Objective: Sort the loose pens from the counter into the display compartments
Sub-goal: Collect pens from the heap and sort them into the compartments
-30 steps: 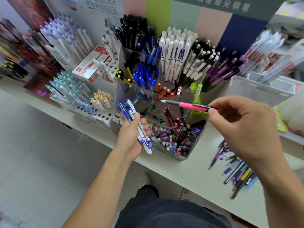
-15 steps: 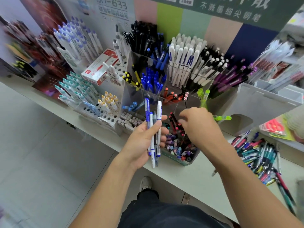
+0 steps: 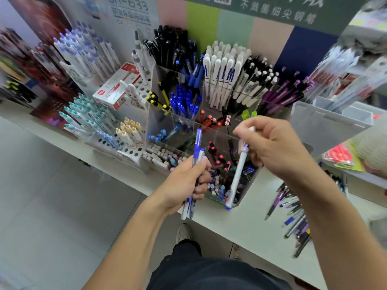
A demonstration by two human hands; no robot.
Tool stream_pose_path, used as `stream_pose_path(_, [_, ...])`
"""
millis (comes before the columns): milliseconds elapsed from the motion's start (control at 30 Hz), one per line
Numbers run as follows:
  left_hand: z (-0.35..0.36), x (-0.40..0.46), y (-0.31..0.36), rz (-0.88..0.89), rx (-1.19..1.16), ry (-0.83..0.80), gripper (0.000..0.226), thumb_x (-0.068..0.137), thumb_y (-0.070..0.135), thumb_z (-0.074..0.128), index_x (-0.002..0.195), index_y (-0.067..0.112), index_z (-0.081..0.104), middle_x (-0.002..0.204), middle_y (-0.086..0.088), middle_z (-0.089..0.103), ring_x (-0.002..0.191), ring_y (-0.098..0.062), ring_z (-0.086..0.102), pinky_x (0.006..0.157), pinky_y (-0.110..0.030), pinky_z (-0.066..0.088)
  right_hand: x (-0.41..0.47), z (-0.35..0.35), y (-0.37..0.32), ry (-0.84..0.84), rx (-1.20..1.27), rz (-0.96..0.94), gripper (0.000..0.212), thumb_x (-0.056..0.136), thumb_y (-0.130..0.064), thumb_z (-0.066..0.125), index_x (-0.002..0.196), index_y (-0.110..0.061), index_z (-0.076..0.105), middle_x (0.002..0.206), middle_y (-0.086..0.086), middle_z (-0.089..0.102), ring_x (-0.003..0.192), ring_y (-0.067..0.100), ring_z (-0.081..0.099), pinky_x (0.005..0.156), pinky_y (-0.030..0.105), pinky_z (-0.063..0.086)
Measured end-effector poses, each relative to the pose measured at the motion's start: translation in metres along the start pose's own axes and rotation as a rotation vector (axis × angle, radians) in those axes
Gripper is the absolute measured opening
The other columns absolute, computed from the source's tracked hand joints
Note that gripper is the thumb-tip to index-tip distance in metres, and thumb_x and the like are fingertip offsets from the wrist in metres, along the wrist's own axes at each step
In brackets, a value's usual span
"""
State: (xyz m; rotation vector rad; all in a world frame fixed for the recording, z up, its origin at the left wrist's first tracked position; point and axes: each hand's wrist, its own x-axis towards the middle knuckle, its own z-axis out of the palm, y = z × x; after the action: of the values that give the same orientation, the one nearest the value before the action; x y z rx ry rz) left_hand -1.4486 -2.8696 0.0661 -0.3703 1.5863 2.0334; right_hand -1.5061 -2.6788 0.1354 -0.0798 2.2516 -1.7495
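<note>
- The white poster (image 3: 130, 12) at the upper centre of the frame carried grey lettering that read roughly "DM-633", with blurred characters under it.
- The dark green banner (image 3: 278, 9) at the top right bore pale Chinese characters, too smeared to read with certainty.
- A red-and-white box (image 3: 117, 88) lay tilted at the left of centre; its small print could not be read.
- White pens (image 3: 222, 80) in a rear compartment showed blue letters, something like "M".
- The left hand (image 3: 184, 185), low in the centre, had its grip curled round a bundle of blue-and-white pens (image 3: 196, 151), which stood nearly upright.
- The right hand (image 3: 276, 147), right of centre, pinched the top of a single white pen (image 3: 238, 174) in a narrow grip; the pen hung tip-down over the front compartment of the clear acrylic display (image 3: 245, 191).
- Loose pens (image 3: 293, 216) lay scattered on the white tabletop (image 3: 240, 229) at the lower right.
</note>
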Motion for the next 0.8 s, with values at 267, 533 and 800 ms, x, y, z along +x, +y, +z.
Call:
stream_pose_path(267, [0.005, -0.009, 0.013, -0.050, -0.176, -0.227, 0.013, 0.090, 0.014, 0.048, 0.098, 0.020, 0.056, 0.074, -0.003, 0.036, 0.058, -0.013, 0.032, 0.048, -0.021, 0.029, 0.004, 0.017, 0.003, -0.241, -0.296, -0.058, 0.008, 0.089, -0.023, 0.076, 0.096, -0.019, 0.076, 0.056, 0.006, 0.057, 0.045, 0.009, 0.041, 0.048, 0.019, 0.034])
stream_pose_path(533, [0.001, -0.014, 0.016, 0.085, -0.199, -0.230, 0.026, 0.100, 0.033, 0.053, 0.123, 0.021, 0.055, 0.078, -0.004, 0.043, 0.062, -0.016, 0.043, 0.050, -0.023, 0.038, 0.012, 0.011, -0.003, -0.289, -0.129, -0.011, 0.009, 0.094, -0.011, 0.069, 0.086, -0.007, 0.069, 0.063, 0.012, 0.062, 0.046, 0.017, 0.047, 0.040, 0.023, 0.038])
stream_pose_path(800, [-0.013, -0.022, 0.029, 0.207, -0.191, -0.101, 0.014, 0.099, 0.020, 0.057, 0.097, 0.017, 0.044, 0.075, -0.004, 0.055, 0.048, -0.006, 0.034, 0.043, -0.015, 0.030, 0.006, -0.023, -0.003, -0.059, 0.018, -0.054, 0.006, 0.097, -0.005, 0.061, 0.095, -0.008, 0.066, 0.070, 0.013, 0.068, 0.049, 0.014, 0.052, 0.043, 0.024, 0.048])
